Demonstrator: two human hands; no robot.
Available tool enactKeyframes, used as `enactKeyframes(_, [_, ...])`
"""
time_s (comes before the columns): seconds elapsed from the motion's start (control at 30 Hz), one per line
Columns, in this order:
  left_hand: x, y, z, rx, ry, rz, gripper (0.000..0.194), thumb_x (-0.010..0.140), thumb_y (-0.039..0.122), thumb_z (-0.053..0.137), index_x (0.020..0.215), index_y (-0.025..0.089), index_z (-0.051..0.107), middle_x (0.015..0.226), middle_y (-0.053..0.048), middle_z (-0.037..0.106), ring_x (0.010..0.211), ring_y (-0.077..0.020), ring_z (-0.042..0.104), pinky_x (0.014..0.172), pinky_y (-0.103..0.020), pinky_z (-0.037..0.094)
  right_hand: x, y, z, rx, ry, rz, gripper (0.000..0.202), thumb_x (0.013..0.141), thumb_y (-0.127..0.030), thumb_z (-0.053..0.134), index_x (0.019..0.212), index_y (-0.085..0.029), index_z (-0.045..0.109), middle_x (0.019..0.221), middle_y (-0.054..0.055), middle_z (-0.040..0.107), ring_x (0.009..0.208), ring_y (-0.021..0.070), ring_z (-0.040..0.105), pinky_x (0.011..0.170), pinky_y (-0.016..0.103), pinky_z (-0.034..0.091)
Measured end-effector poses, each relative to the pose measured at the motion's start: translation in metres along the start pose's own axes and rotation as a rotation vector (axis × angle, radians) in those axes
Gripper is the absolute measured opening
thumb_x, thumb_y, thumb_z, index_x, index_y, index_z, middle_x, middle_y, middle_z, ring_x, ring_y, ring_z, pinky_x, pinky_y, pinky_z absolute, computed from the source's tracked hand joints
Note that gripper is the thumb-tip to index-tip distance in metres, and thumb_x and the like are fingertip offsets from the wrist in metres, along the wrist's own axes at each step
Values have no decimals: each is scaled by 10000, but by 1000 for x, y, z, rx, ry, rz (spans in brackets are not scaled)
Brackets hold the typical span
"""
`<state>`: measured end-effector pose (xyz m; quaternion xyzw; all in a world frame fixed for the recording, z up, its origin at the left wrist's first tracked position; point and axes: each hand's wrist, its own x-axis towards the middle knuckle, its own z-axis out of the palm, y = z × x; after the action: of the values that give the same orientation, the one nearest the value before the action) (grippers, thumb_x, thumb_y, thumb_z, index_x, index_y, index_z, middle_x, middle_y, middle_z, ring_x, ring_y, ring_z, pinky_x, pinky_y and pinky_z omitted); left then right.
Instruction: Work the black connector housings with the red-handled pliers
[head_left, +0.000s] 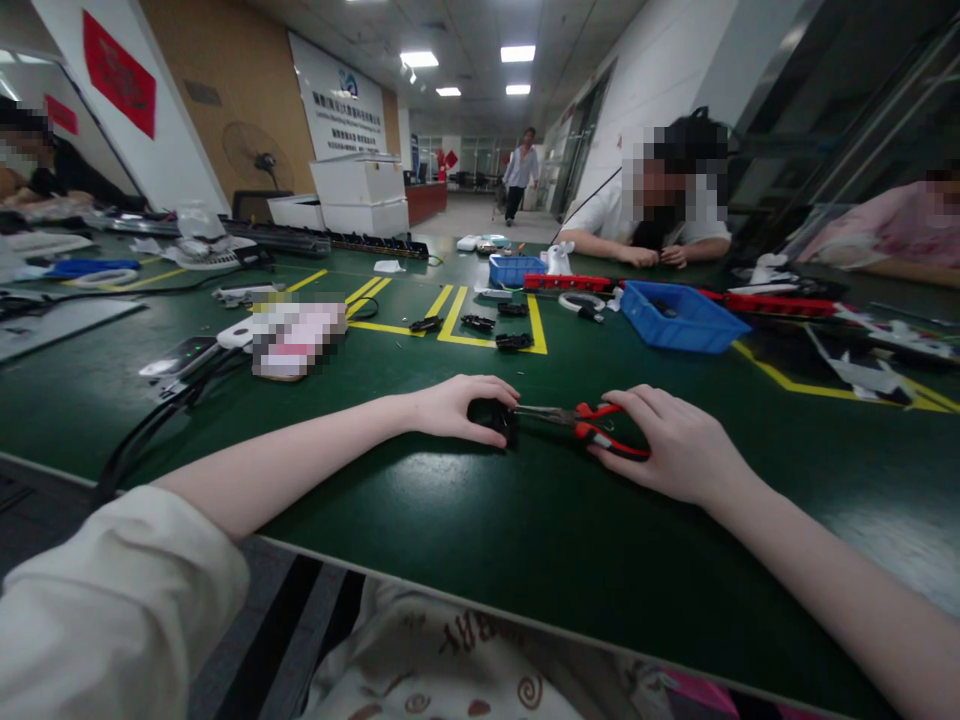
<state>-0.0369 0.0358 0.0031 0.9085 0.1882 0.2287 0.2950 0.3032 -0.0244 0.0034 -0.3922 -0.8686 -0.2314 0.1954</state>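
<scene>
- The left hand (457,408) is pressing down on a small black part (493,420), fingers curled over it, on the green counter (480,540).
- The right hand (671,445) is gripping the red handles of the pliers (581,420).
- The pliers' tips are reaching the black part.
- A blue bin (679,318) is sitting farther back.

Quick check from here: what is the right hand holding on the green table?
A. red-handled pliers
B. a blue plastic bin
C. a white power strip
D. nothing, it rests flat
A: the right hand grips the red-handled pliers, whose metal nose points at the small black part under the left hand on the green table.
</scene>
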Motion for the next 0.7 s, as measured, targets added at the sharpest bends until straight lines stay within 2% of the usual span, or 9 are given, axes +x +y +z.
enactKeyframes(0.17, [-1, 1, 0, 27, 3, -10, 641, 836, 393, 831, 1405, 197, 611, 1416, -135, 654, 1314, -261, 628, 1122, -419, 488, 2, -2, -3, 125, -45, 55, 499, 898, -579, 649, 1207, -190, 609, 1075, 123, 702, 907, 264, 699, 736, 372, 547])
enactKeyframes(0.37, [-1, 0, 0, 72, -1, 54, 486, 870, 374, 803, 1308, 202, 683, 1423, -147, 654, 1352, -260, 615, 1169, -435, 460, 4, -4, -6, 184, -59, 58, 457, 895, -557, 655, 1178, -199, 636, 1031, 106, 715, 852, 248, 702, 702, 366, 548])
enactKeyframes(0.7, [0, 0, -1, 135, -12, 85, 516, 874, 401, 798, 1330, 194, 672, 1424, -157, 652, 1337, -255, 632, 1159, -411, 479, 3, -6, -6, -49, -22, -49, 496, 943, -583, 585, 1186, -154, 643, 1003, 129, 712, 774, 229, 663, 666, 334, 490])
